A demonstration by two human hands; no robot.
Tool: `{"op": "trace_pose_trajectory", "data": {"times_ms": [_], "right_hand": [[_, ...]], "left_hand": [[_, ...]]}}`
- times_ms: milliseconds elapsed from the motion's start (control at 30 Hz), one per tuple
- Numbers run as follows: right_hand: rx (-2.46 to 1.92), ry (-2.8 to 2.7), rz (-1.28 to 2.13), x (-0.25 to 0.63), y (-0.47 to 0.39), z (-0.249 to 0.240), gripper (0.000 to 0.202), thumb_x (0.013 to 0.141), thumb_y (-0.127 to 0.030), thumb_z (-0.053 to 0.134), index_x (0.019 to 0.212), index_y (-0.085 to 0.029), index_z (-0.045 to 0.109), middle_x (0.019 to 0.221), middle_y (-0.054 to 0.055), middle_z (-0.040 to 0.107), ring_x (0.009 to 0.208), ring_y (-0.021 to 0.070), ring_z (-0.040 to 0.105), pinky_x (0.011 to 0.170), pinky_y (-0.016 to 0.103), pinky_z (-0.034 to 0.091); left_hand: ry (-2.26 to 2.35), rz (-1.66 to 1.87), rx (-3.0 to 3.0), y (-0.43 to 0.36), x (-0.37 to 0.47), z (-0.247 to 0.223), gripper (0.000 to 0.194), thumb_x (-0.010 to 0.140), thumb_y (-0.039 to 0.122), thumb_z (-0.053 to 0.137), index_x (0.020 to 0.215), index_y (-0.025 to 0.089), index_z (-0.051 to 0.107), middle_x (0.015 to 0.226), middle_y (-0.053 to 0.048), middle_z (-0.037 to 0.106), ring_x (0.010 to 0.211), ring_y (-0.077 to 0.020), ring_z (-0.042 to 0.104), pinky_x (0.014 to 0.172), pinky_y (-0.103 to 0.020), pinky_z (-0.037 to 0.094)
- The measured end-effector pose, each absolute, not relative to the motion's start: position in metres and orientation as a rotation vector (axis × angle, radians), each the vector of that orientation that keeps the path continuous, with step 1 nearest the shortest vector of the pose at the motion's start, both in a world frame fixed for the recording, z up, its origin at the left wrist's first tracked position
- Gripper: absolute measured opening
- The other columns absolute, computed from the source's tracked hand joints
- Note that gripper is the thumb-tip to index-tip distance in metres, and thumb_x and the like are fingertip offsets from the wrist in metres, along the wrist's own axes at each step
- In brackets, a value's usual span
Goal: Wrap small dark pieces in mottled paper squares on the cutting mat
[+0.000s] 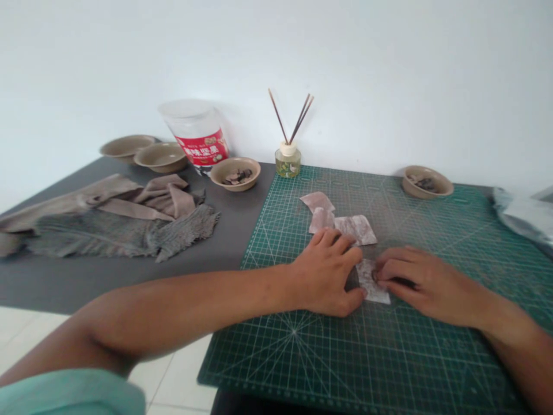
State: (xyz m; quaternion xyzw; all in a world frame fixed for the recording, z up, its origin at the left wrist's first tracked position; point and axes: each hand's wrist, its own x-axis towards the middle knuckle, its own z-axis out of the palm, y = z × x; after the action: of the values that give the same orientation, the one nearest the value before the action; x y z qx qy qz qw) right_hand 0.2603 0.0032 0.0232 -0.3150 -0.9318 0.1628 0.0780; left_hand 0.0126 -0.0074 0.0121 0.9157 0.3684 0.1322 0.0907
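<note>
My left hand [330, 272] rests on the green cutting mat [294, 360], its thumb and forefinger holding the left edge of a small whitish sachet [371, 288]. Over that sachet's right side, my right hand [421, 279] is closed in a pinch, with a small dark piece [375, 276] at its fingertips. Whether the piece is inside the sachet or on top of it, I cannot tell. Just beyond my left fingers lie more sachets: a whitish one [356, 229], a pinkish one [322, 220] and another pinkish one [317, 200]. They overlap or touch each other.
Bowls with dark and pale pieces stand at the back right [427, 190] and centre left [235, 181]. A reed diffuser [288, 160], a plastic tub [194, 129] and two more bowls [127, 151] line the wall. Grey-brown cloth [108, 225] lies left; a silvery bag [525, 213] lies right.
</note>
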Motion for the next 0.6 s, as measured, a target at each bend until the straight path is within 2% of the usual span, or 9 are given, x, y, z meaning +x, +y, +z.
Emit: {"op": "trace_pose_trajectory", "data": {"times_ms": [133, 233, 333, 600], "right_hand": [[-0.822, -2.858, 0.559, 0.2571, -0.0031, 0.0237, 0.016, 0.103, -0.023, 0.053, 0.099, -0.025, 0.069, 0.104, 0.004, 0.072, 0.096, 0.0214, 0.067, 0.086, 0.04, 0.05], [-0.855, -2.821, 0.487, 0.2559, -0.001, 0.022, 0.015, 0.102, -0.023, 0.053, 0.099, -0.024, 0.068, 0.106, 0.006, 0.073, 0.098, 0.0235, 0.067, 0.087, 0.043, 0.049], [-0.926, -2.757, 0.37, 0.2595, 0.004, 0.0204, 0.014, 0.101, -0.021, 0.055, 0.097, -0.024, 0.068, 0.106, 0.006, 0.074, 0.098, 0.0242, 0.068, 0.087, 0.043, 0.049], [-0.919, -2.766, 0.381, 0.2526, 0.0046, 0.0206, 0.016, 0.099, -0.019, 0.056, 0.097, -0.023, 0.071, 0.106, 0.006, 0.074, 0.097, 0.0243, 0.068, 0.086, 0.043, 0.048]], "left_hand": [[1.118, 0.383, 2.721, -0.009, 0.0133, 0.0142, 0.043, 0.087, 0.053, 0.061, 0.112, 0.018, 0.06, 0.122, -0.011, 0.059, 0.115, -0.0327, 0.05, 0.106, -0.052, 0.041], [1.125, 0.37, 2.723, -0.0089, 0.0138, 0.0142, 0.042, 0.086, 0.052, 0.061, 0.111, 0.018, 0.06, 0.12, -0.011, 0.059, 0.113, -0.0323, 0.05, 0.104, -0.052, 0.041], [1.122, 0.378, 2.724, -0.0084, 0.014, 0.0136, 0.042, 0.087, 0.053, 0.06, 0.111, 0.018, 0.06, 0.12, -0.011, 0.059, 0.113, -0.0322, 0.05, 0.105, -0.052, 0.041], [1.116, 0.402, 2.702, -0.0078, 0.0141, 0.0121, 0.046, 0.087, 0.051, 0.061, 0.118, 0.018, 0.059, 0.12, -0.011, 0.059, 0.117, -0.0328, 0.049, 0.107, -0.052, 0.041]]}}
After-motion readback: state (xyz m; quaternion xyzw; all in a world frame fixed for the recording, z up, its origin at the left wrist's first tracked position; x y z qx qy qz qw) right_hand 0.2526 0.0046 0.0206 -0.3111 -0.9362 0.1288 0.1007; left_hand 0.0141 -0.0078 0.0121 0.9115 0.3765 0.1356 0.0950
